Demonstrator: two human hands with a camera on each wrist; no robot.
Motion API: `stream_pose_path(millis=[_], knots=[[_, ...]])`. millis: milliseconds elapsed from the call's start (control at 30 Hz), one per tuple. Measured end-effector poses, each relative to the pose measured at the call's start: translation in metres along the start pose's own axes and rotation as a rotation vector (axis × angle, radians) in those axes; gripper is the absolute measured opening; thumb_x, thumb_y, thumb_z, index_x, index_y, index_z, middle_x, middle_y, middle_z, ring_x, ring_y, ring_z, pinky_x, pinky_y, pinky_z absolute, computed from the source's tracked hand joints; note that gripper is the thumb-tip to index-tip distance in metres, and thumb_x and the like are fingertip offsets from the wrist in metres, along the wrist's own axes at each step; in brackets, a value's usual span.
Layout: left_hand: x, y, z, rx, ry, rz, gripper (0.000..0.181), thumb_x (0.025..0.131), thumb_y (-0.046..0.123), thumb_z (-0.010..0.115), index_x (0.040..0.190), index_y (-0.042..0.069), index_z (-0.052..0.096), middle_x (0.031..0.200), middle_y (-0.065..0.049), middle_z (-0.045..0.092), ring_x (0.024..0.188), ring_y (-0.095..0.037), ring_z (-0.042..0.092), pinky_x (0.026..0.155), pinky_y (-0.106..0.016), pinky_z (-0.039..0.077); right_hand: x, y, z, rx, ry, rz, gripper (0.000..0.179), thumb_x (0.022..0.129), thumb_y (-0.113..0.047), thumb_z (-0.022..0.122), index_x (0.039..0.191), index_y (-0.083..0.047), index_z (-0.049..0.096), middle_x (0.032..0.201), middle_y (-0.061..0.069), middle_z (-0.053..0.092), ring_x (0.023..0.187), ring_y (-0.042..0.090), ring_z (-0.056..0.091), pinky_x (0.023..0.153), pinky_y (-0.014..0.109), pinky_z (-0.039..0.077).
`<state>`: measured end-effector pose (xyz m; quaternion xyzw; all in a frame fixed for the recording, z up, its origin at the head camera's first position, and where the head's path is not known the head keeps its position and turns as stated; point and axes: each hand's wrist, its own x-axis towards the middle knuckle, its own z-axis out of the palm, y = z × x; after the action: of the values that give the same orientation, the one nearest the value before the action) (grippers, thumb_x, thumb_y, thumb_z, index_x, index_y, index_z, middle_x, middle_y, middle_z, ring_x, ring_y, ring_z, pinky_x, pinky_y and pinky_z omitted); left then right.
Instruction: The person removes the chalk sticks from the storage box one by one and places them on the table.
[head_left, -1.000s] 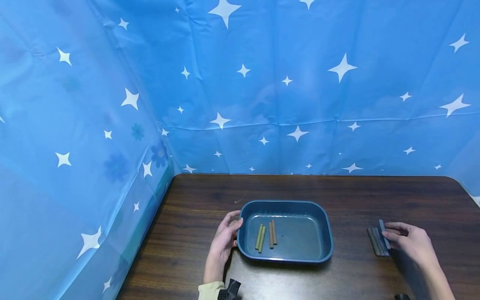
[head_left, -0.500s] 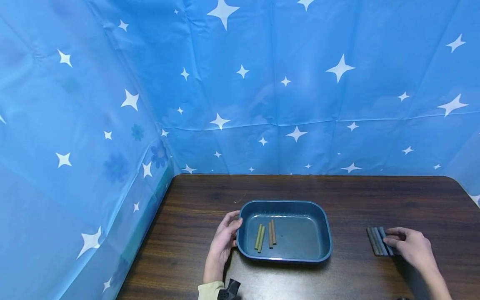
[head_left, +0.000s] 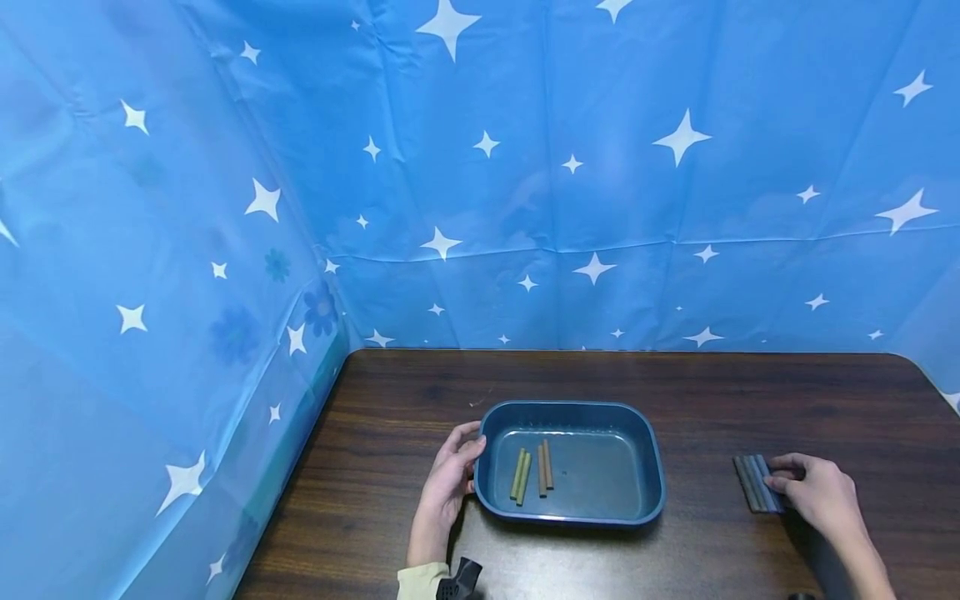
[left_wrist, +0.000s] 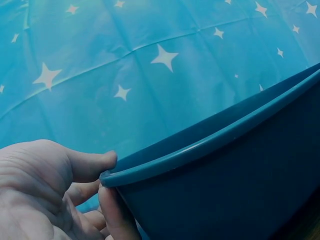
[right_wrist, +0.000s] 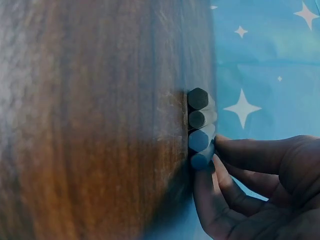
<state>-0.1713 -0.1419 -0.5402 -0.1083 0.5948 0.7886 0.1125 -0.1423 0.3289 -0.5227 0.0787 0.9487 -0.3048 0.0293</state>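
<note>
My left hand (head_left: 448, 475) grips the left side of a blue rectangular tray (head_left: 570, 522); in the left wrist view the thumb lies over the rim (left_wrist: 190, 154) with fingers beneath it. Inside the tray lie two yellow-green sticks (head_left: 516, 473) and two brown sticks (head_left: 542, 471). At the right, my right hand (head_left: 823, 493) pinches a round blue stick (right_wrist: 202, 160) between thumb and fingers. That stick lies on the table, last in a side-by-side row touching a hexagonal blue stick (right_wrist: 199, 140) and two dark grey sticks (right_wrist: 198, 99).
A dark wood-grain table (head_left: 705, 400) bears everything. Behind it and along its left side hangs a blue curtain (head_left: 525, 183) with white stars. A black strap device (head_left: 459, 579) sits at the left wrist.
My right hand has lowered the blue stick, which stood slightly raised and angled, and slid it left against the others in the row. The left hand and tray have stayed put.
</note>
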Motion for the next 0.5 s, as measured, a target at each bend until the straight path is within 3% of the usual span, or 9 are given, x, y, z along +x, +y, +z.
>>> stream_pose_path(millis=[133,500], knots=[[0.0006,0.0008,0.0,0.012,-0.012,0.008,0.043,0.094,0.019,0.06,0.131,0.006,0.045,0.085,-0.001,0.058,0.063,-0.01,0.053,0.047,-0.021,0.045,-0.0009,0.0004,0.0016,-0.003,0.014,-0.005,0.032,0.086,-0.012,0.068,0.107,0.012,0.063,0.083,0.018,0.067,0.07,0.028,0.061,0.065,0.047,0.042],[-0.0009,0.0018,0.0004,-0.001,-0.046,0.01,0.043,0.096,0.016,0.057,0.134,0.004,0.041,0.085,0.0,0.061,0.065,-0.01,0.058,0.049,-0.023,0.048,0.0044,-0.0013,-0.0042,0.008,0.053,0.028,0.029,0.095,-0.011,0.054,0.106,0.015,0.061,0.091,0.027,0.065,0.076,0.038,0.059,0.073,0.056,0.037]])
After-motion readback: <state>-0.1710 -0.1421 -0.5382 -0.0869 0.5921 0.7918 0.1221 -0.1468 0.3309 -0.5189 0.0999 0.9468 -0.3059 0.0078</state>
